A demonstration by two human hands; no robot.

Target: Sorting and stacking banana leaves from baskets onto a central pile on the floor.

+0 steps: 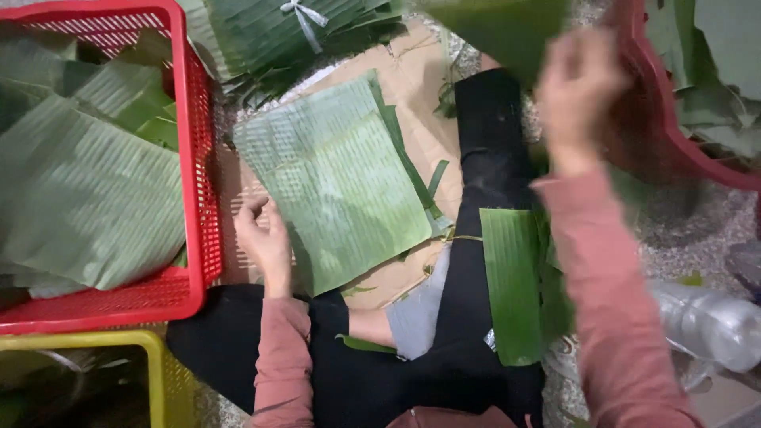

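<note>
Fingers of the left hand (264, 238) press flat, released, on a leaf (337, 178) mid-frame; the right hand (577, 91), upper right, grips another leaf (499, 28).

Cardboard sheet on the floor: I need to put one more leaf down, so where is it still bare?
Bare cardboard shows above and right of the flat leaf, up to the black trouser leg, and in a small strip below the leaf's lower edge. The left side is crowded: the left hand presses the leaf beside the red basket, which is full of leaves.
</note>
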